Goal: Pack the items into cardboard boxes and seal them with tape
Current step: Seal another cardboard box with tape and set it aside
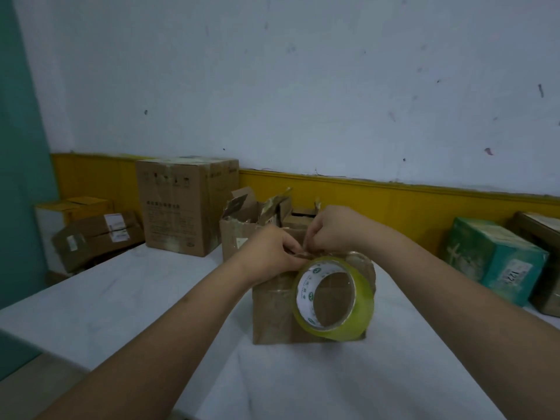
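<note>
Sealing step. Left hand (272, 253) pinches the tape strip atop the small cardboard box (272, 313) on the white table (121, 298). Right hand (333, 228) pinches it too. The clear tape roll (333, 298) hangs in front. Next, probably: tear the strip and press it flat.

Small brown cardboard box (272, 310), low centre: top face is hidden behind the left hand (272, 253) and right hand (336, 228), and the right half of its front is covered by the roll of clear yellowish tape (362, 304). Fingertips are curled out of sight at the roll's top edge, and the free end is too clear to trace. From that box, the print on the tall brown carton (178, 204) at 10 o'clock is unreadable, the torn open brown box (236, 234) at 11 hides its contents, and the dark brown box (542, 228) at 3 is cut by the frame edge.
</note>
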The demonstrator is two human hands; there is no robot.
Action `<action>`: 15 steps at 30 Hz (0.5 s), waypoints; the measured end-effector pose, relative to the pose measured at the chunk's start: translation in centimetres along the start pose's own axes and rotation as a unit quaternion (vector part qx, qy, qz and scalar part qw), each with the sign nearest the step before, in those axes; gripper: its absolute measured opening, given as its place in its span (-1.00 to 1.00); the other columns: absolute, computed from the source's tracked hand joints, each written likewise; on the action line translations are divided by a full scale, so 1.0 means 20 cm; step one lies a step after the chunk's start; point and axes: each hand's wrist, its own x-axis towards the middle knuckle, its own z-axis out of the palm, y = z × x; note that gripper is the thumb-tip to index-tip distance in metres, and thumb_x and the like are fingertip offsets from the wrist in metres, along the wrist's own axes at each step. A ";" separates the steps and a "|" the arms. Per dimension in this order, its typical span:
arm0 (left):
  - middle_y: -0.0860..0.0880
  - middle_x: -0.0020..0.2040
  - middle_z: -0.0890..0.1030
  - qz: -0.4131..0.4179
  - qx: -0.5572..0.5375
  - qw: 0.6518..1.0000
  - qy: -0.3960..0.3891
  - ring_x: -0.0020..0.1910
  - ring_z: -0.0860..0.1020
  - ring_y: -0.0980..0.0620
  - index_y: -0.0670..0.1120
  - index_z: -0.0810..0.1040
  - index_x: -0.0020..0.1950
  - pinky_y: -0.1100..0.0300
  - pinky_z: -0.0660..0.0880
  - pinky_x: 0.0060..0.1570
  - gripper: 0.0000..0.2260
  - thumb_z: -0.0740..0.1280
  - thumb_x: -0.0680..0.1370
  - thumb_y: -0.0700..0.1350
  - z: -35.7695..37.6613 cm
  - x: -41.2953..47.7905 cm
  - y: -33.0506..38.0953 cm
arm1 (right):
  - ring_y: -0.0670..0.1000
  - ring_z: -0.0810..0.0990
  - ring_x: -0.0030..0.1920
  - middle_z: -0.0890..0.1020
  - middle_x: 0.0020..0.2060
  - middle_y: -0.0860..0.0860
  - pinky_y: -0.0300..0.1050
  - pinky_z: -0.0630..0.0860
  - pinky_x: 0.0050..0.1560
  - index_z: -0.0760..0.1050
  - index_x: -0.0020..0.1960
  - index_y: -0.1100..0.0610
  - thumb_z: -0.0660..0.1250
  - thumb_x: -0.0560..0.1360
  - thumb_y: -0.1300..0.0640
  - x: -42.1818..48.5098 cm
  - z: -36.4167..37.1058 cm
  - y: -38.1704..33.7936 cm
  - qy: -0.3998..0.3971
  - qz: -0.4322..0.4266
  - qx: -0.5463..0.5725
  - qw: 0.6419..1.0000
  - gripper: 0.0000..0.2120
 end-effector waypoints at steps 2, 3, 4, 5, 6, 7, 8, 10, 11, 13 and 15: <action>-0.07 -0.25 0.70 -0.010 0.002 1.000 0.004 -0.29 0.60 0.01 -0.06 0.76 -0.16 -0.06 0.59 -0.13 -0.88 0.54 0.45 -0.02 0.00 0.00 0.00 | -0.12 0.60 -0.14 0.69 -0.23 -0.16 -0.20 0.57 -0.19 0.72 -0.20 -0.08 0.39 0.39 0.10 0.02 -0.02 0.00 -0.051 0.012 0.000 0.999 -0.86; -0.02 -0.27 0.70 -0.016 0.003 1.000 0.007 -0.27 0.62 0.02 -0.04 0.76 -0.17 -0.03 0.61 -0.14 -0.89 0.54 0.45 -0.01 0.00 0.00 0.00 | -0.08 0.63 -0.11 0.71 -0.18 -0.12 -0.14 0.61 -0.08 0.72 -0.17 -0.09 0.40 0.38 0.07 0.03 -0.03 0.00 -0.074 0.018 0.007 0.997 -0.87; 0.03 -0.30 0.69 -0.020 0.008 1.000 0.011 -0.28 0.63 0.06 -0.02 0.75 -0.20 0.02 0.63 -0.17 -0.90 0.54 0.44 0.00 0.01 0.00 -0.01 | -0.06 0.66 -0.09 0.71 -0.17 -0.12 -0.09 0.62 -0.02 0.72 -0.15 -0.10 0.40 0.38 0.04 0.03 -0.04 0.01 -0.097 0.022 0.016 0.995 -0.87; 0.07 -0.34 0.67 -0.022 0.016 0.999 0.021 -0.32 0.60 0.12 0.01 0.74 -0.24 0.08 0.62 -0.20 -0.89 0.55 0.43 0.01 0.01 0.00 -0.01 | -0.06 0.67 -0.11 0.72 -0.18 -0.13 -0.09 0.62 -0.01 0.72 -0.11 -0.12 0.40 0.39 0.00 0.03 -0.05 0.02 -0.119 0.024 0.024 0.992 -0.87; 0.09 -0.36 0.64 -0.022 0.028 0.999 0.040 -0.34 0.56 0.17 0.04 0.69 -0.27 0.13 0.58 -0.24 -0.87 0.56 0.42 0.03 0.02 0.00 -0.01 | -0.09 0.67 -0.14 0.71 -0.21 -0.16 -0.11 0.61 -0.04 0.71 -0.06 -0.15 0.40 0.41 -0.03 0.03 -0.06 0.03 -0.137 0.023 0.028 0.990 -0.85; 0.11 -0.34 0.61 -0.021 0.043 0.997 0.066 -0.33 0.53 0.20 0.07 0.63 -0.26 0.18 0.53 -0.27 -0.84 0.57 0.39 0.05 0.03 0.00 -0.01 | -0.12 0.66 -0.17 0.70 -0.23 -0.20 -0.14 0.59 -0.06 0.69 0.00 -0.18 0.38 0.44 -0.05 0.03 -0.06 0.03 -0.149 0.019 0.025 0.988 -0.82; 0.12 -0.29 0.58 -0.014 0.057 0.994 0.094 -0.30 0.52 0.21 0.09 0.54 -0.22 0.20 0.49 -0.28 -0.77 0.59 0.37 0.07 0.03 0.00 -0.01 | -0.15 0.64 -0.17 0.68 -0.21 -0.22 -0.15 0.57 -0.04 0.66 0.08 -0.20 0.37 0.45 -0.07 0.03 -0.05 0.04 -0.155 0.016 0.021 0.988 -0.78; 0.14 -0.19 0.54 0.018 0.086 0.989 0.121 -0.23 0.51 0.20 0.14 0.43 -0.16 0.25 0.43 -0.29 -0.68 0.58 0.36 0.06 0.05 -0.01 -0.01 | -0.13 0.62 -0.03 0.67 -0.03 -0.18 -0.07 0.54 0.15 0.62 0.17 -0.18 0.34 0.48 -0.07 0.02 -0.03 0.04 -0.158 0.015 0.036 0.987 -0.72; 0.16 -0.16 0.53 0.035 0.100 0.988 0.116 -0.20 0.51 0.21 0.16 0.42 -0.16 0.26 0.44 -0.28 -0.69 0.57 0.37 0.04 0.06 -0.01 -0.01 | -0.11 0.61 0.05 0.65 0.06 -0.17 -0.02 0.50 0.23 0.61 0.19 -0.18 0.33 0.48 -0.05 0.01 -0.02 0.05 -0.159 0.015 0.052 0.986 -0.71; 0.17 -0.16 0.57 0.041 0.106 0.989 0.093 -0.21 0.54 0.22 0.17 0.47 -0.17 0.30 0.48 -0.27 -0.75 0.56 0.40 0.01 0.05 0.00 -0.01 | -0.08 0.56 0.15 0.61 0.17 -0.14 0.00 0.44 0.30 0.59 0.21 -0.20 0.32 0.50 -0.04 0.00 -0.01 0.05 -0.151 0.009 0.073 0.986 -0.70; 0.17 -0.23 0.60 0.031 0.085 0.993 0.076 -0.27 0.56 0.25 0.17 0.53 -0.20 0.42 0.44 -0.33 -0.79 0.55 0.42 -0.03 0.04 0.01 -0.01 | -0.04 0.55 0.15 0.62 0.18 -0.09 -0.03 0.47 0.25 0.62 0.18 -0.15 0.34 0.50 -0.03 -0.02 0.02 0.06 -0.098 0.012 0.083 0.992 -0.73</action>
